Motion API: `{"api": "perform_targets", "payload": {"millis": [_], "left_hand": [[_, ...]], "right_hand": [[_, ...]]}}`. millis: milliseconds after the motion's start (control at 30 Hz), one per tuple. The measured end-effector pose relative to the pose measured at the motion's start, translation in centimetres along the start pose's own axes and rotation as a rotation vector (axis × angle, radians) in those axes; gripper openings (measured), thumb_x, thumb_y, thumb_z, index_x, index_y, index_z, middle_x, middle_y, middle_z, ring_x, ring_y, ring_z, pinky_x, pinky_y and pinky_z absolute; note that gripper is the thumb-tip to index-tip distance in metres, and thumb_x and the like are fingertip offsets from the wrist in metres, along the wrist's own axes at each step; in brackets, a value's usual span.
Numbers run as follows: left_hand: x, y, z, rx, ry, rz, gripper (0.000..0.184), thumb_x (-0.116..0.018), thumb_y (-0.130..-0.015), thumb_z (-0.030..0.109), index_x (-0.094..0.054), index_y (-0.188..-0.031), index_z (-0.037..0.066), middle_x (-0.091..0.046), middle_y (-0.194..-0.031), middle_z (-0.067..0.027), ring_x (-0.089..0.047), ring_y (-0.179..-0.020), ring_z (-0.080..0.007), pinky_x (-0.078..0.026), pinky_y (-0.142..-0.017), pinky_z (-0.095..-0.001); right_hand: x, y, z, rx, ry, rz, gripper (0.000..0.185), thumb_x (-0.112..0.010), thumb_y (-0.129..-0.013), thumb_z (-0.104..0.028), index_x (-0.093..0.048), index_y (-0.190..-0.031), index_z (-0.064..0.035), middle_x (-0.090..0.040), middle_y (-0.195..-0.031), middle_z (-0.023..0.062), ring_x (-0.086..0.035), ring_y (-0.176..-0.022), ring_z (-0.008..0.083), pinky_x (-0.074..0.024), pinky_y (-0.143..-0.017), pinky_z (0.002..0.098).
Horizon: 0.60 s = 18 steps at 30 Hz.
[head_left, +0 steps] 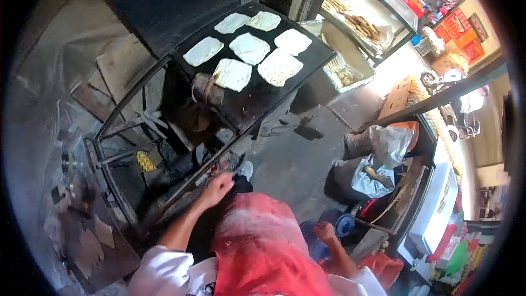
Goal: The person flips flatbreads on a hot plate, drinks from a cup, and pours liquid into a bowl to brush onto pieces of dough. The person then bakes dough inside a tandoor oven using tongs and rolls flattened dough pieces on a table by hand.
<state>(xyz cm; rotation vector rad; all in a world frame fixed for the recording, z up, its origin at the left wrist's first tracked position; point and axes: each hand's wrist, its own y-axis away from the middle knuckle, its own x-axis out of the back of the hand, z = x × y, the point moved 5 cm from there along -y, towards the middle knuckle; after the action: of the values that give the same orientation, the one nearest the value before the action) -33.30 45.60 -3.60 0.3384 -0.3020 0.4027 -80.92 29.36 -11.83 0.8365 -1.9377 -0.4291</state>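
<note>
My left hand (219,185) hangs over the front rail of the stove frame, its fingers curled in a loose fist with nothing visible in it. On the right, my right hand (325,232) is also curled closed, beside my red apron (257,241) and near a blue-capped water jug (344,225). Ahead of me is a black griddle (274,90), beyond the reach of both hands. Several pale, squarish flatbreads (249,48) lie spread flat across it. A rusty metal can (206,88) sits at the griddle's near left edge.
Stacked boards (125,68) lean left of the stove frame. Filled sacks (364,176) stand on the floor to the right. Beyond the griddle, a glass case holds browned dough sticks (362,26), with a lined tray (350,72) below. A white box (434,208) sits at the right.
</note>
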Motion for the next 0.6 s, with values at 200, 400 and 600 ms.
{"api": "perform_targets", "payload": {"millis": [200, 400, 600], "left_hand": [[-3.0, 27.1, -20.7, 0.886, 0.528, 0.331, 0.034, -0.062, -0.088, 0.031, -0.06, -0.114, 0.009, -0.063, -0.088, -0.0025, -0.059, -0.081, -0.0132, -0.049, -0.067, -0.0305], [-4.8, 45.6, -28.2, 0.838, 0.151, 0.591, 0.048, -0.059, -0.087, 0.042, -0.059, -0.108, -0.001, -0.064, -0.09, -0.0104, -0.061, -0.08, -0.0228, -0.049, -0.075, -0.038], [-7.7, 59.8, -31.7, 0.607, 0.633, 0.919, 0.039, -0.067, -0.082, 0.03, -0.061, -0.109, 0.003, -0.065, -0.093, -0.0158, -0.062, -0.093, -0.0275, -0.048, -0.081, -0.0396]], "right_hand": [[-4.2, 0.9, 0.7, 0.221, 0.234, -0.221, 0.028, -0.061, -0.078, -0.033, -0.068, -0.088, -0.0081, -0.066, -0.078, 0.0177, -0.066, -0.076, 0.031, -0.0511, -0.067, 0.0388], [-12.2, -4.5, 2.4, -0.294, -0.898, -0.423, 0.027, -0.049, -0.092, -0.024, -0.063, -0.093, -0.0008, -0.066, -0.081, 0.0047, -0.063, -0.066, 0.0228, -0.0472, -0.053, 0.0374], [-22.4, -6.2, -8.5, 0.532, -0.186, -0.674, 0.015, -0.055, -0.086, -0.019, -0.062, -0.089, -0.0058, -0.063, -0.086, 0.0064, -0.059, -0.07, 0.0167, -0.0487, -0.059, 0.0347]]}}
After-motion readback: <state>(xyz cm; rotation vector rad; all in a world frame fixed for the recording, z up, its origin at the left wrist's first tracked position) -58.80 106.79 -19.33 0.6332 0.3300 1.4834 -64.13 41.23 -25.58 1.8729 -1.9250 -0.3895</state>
